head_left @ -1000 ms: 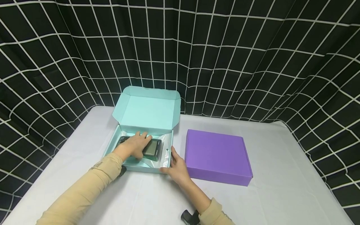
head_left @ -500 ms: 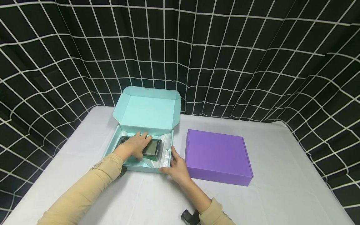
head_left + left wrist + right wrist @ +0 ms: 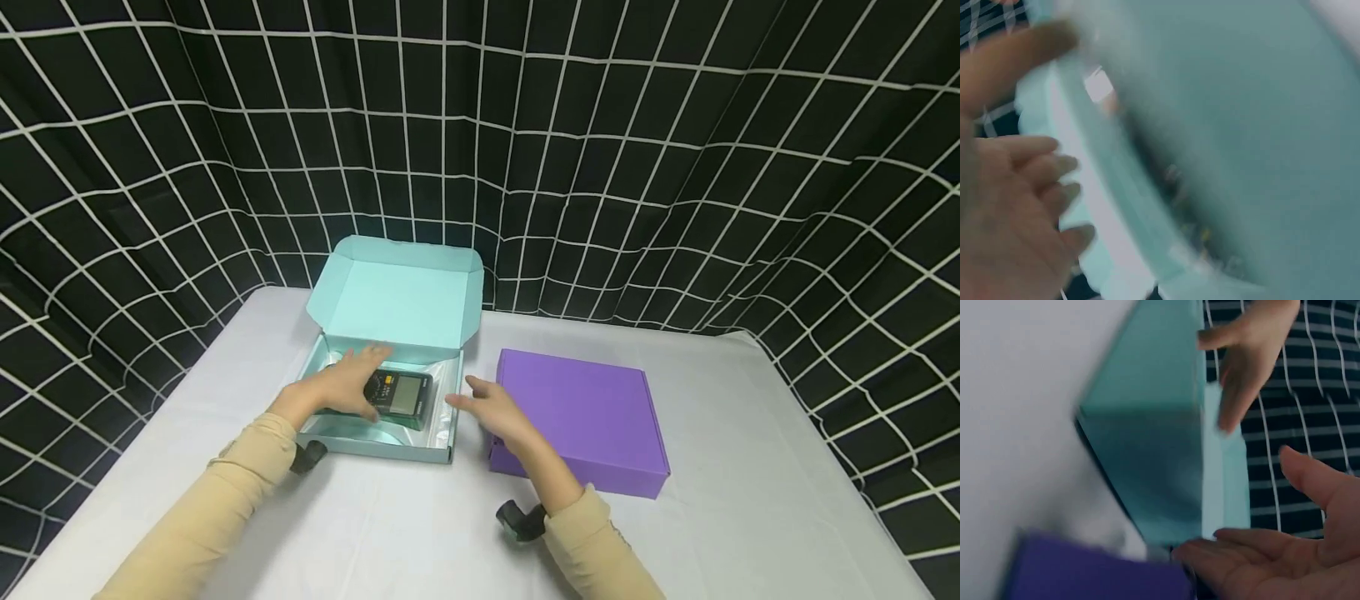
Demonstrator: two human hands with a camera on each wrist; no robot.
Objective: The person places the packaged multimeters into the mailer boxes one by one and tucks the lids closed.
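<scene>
In the head view a black-and-green multimeter lies in a light teal box, its lid raised at the back. My left hand hovers over the multimeter's left part with fingers spread, hiding that end. Under the multimeter shows a clear plastic bag. Just off the box's right wall is my right hand, thumb and fingers parted and holding nothing. The left wrist view is blurred, with the left hand beside the box wall. In the right wrist view the right hand has straight fingers.
A closed purple box stands right of the teal one, partly behind my right hand. Both sit on a table with a white cloth. A black curtain with a white grid rises behind and at both sides.
The left hand has lifted and shifted left, uncovering more of the multimeter. My right hand has let go of the teal box's right front corner and moved right. The head view has tilted slightly.
</scene>
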